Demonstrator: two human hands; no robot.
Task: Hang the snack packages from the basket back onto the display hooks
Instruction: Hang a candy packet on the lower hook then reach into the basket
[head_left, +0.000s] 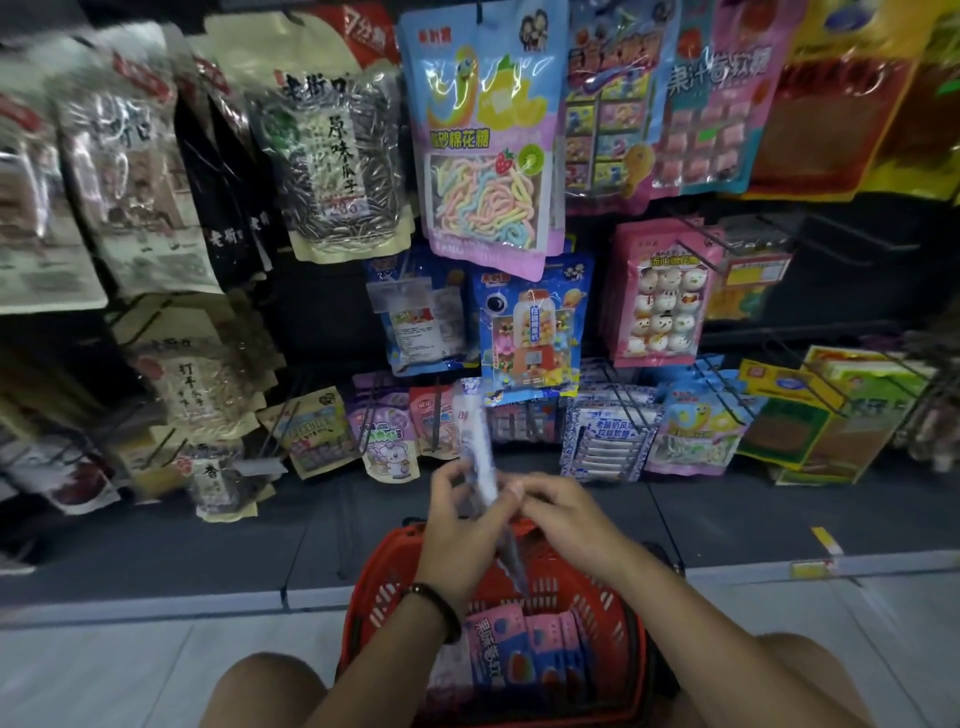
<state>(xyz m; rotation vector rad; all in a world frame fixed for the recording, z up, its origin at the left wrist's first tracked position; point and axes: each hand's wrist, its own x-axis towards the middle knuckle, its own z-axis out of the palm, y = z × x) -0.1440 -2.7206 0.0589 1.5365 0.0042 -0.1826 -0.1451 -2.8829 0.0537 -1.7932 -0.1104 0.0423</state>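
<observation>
Pinching one blurred white package (480, 454) between left hand (457, 527) and right hand (566, 514), over one red basket (375, 590) holding perhaps four pink packs (524, 649).

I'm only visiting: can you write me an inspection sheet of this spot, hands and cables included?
Surface: grey floor tiles; red basket stands on them.
Job's things: held package, edge-on and blurred; pink packages in the basket.
Clutter: nothing seen.
Grippers: left hand and right hand both pinch the held package.
Cables: nothing seen.
Surroundings: dark rack of hanging snack packs; some bare hooks at right.
</observation>
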